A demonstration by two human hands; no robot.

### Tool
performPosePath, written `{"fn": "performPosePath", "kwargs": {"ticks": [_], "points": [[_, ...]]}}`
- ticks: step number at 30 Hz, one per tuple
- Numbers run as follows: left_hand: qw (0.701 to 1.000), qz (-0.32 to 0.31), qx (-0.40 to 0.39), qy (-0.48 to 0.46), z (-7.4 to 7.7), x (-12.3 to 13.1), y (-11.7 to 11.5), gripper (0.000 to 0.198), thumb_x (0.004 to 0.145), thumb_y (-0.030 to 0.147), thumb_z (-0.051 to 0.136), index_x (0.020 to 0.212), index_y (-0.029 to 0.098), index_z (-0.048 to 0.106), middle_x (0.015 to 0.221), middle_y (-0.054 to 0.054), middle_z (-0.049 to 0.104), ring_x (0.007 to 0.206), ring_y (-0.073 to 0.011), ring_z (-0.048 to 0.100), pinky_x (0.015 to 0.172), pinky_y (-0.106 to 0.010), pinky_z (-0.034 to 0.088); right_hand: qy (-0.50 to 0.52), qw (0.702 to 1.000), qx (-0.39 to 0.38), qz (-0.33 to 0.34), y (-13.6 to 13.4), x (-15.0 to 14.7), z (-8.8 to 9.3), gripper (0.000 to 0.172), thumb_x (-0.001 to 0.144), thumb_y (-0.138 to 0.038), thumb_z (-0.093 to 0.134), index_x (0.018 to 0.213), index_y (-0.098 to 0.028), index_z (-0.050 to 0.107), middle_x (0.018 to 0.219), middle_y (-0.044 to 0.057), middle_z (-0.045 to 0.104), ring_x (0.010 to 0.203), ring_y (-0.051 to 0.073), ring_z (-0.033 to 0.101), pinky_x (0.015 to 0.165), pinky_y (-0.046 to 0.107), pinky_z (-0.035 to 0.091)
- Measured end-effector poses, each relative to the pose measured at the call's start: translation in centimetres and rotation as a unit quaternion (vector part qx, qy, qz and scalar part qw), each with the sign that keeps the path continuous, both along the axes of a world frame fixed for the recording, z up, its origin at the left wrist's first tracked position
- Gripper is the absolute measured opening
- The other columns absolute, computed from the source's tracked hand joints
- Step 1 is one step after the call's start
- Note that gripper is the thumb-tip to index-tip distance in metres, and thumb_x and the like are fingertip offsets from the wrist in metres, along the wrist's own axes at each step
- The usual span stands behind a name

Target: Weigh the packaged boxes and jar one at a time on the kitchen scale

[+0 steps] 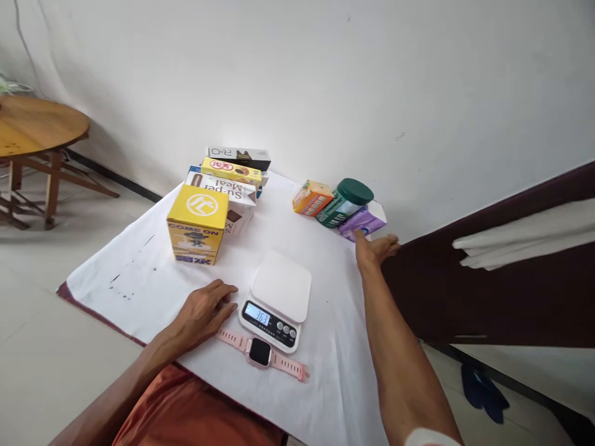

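Note:
My left hand (pixel 207 311) rests on the white cloth at the left side of a white digital scale (pixel 283 288), its fingers loosely bent and apart, holding nothing. The scale's platform is bare, and its lit display seems to read 363. A pink-strapped smartwatch (pixel 259 351) lies flat in front of it. At the table's right edge my right hand (pixel 375 249) is open, with the thumb against or just in front of a purple pack (pixel 362 221); whether they touch, I cannot tell. Beside that pack stand a green-lidded jar (pixel 344 203) and an orange box (pixel 313 198).
A yellow box (pixel 198 224) stands at the left, with a white "Su-per Meal" box (pixel 225 187), a yellow carton (pixel 232 171) and a black-and-white box (pixel 238 157) behind it. The wall borders the far side. A round wooden table (pixel 41 127) is at far left.

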State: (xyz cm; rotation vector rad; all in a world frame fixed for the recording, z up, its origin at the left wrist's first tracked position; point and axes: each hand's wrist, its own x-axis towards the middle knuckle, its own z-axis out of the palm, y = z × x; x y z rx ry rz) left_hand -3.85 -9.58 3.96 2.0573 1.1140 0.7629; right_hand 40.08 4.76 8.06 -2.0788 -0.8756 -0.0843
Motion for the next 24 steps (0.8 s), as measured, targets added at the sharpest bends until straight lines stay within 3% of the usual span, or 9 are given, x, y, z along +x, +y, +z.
{"fn": "performPosePath", "kwargs": {"ticks": [1,3,5,7,9,11,16,20,24], "points": [[1.0,0.0,0.002,0.002,0.0,0.0,0.0,0.026,0.104,0.032,0.057,0.122,0.021,0.072,0.099,-0.006,0.074,0.083,-0.0175,0.072,0.077,-0.029,0.057,-0.018,0.999,0.039,0.001,-0.7,-1.1,0.7,0.065,0.076,-0.034,0.083,0.13,-0.018,0.049,0.147,0.027,0.049,0.149,0.047,0.038,0.127,0.068,0.025],[1.0,0.002,0.012,0.007,-0.2,0.0,-0.1,0.026,0.103,0.03,0.057,0.123,0.021,0.071,0.1,-0.006,0.074,0.084,-0.0177,0.072,0.078,-0.029,0.057,-0.056,0.988,0.119,0.075,-2.3,-4.2,2.3,0.064,0.078,-0.041,0.087,0.128,-0.023,0.051,0.148,0.027,0.048,0.148,0.045,0.038,0.129,0.064,0.024],[1.0,0.003,0.025,0.011,-0.3,0.0,-0.1,0.026,0.102,0.03,0.058,0.123,0.021,0.071,0.101,-0.006,0.073,0.084,-0.018,0.072,0.077,-0.029,0.056,-0.061,0.965,0.138,0.214,-3.6,-8.6,4.1,0.063,0.083,-0.05,0.083,0.13,-0.024,0.052,0.143,0.023,0.053,0.141,0.041,0.047,0.123,0.061,0.038],[0.999,-0.001,0.035,0.012,-0.5,0.0,-0.1,0.026,0.102,0.029,0.059,0.123,0.021,0.071,0.101,-0.006,0.073,0.084,-0.0181,0.072,0.077,-0.029,0.056,-0.045,0.913,0.107,0.39,-4.4,-13.6,5.8,0.074,0.083,-0.058,0.083,0.141,-0.028,0.049,0.149,0.016,0.053,0.14,0.036,0.052,0.111,0.057,0.053],[0.999,-0.007,0.04,0.01,-0.6,0.0,-0.1,0.026,0.101,0.029,0.058,0.123,0.021,0.071,0.102,-0.006,0.073,0.085,-0.0184,0.072,0.077,-0.03,0.056,-0.054,0.857,0.058,0.509,-4.6,-18.6,7.2,0.095,0.076,-0.065,0.088,0.153,-0.033,0.042,0.16,0.013,0.047,0.146,0.035,0.05,0.114,0.057,0.052],[0.999,-0.009,0.042,0.009,-0.7,-0.1,-0.1,0.027,0.101,0.028,0.058,0.123,0.019,0.071,0.103,-0.007,0.074,0.087,-0.0194,0.073,0.078,-0.03,0.056,-0.067,0.811,0.019,0.58,-4.0,-23.0,8.0,0.114,0.068,-0.068,0.093,0.16,-0.034,0.036,0.168,0.014,0.041,0.153,0.036,0.042,0.121,0.061,0.046],[0.999,0.002,0.053,0.005,-0.9,-0.1,-0.1,0.028,0.101,0.027,0.056,0.123,0.018,0.071,0.102,-0.008,0.074,0.086,-0.0201,0.073,0.08,-0.032,0.057,-0.105,0.756,-0.07,0.642,-1.5,-29.5,8.3,0.133,0.06,-0.068,0.097,0.168,-0.028,0.03,0.166,0.019,0.043,0.158,0.041,0.036,0.13,0.069,0.028],[0.998,-0.007,0.064,0.012,-1.2,0.0,-0.2,0.028,0.101,0.025,0.056,0.124,0.019,0.07,0.102,-0.008,0.073,0.085,-0.0195,0.072,0.079,-0.031,0.058,-0.156,0.753,-0.081,0.634,-1.2,-30.5,8.1,0.123,0.068,-0.057,0.096,0.168,-0.024,0.031,0.158,0.02,0.049,0.154,0.041,0.039,0.131,0.069,0.027],[0.997,-0.008,0.067,0.031,-1.2,0.1,-0.2,0.029,0.101,0.024,0.056,0.126,0.018,0.07,0.104,-0.009,0.073,0.088,-0.021,0.073,0.08,-0.032,0.059,-0.164,0.749,-0.051,0.64,-2.9,-30.1,8.2,0.112,0.071,-0.049,0.095,0.165,-0.027,0.038,0.154,0.016,0.052,0.15,0.038,0.043,0.13,0.066,0.032]]}}
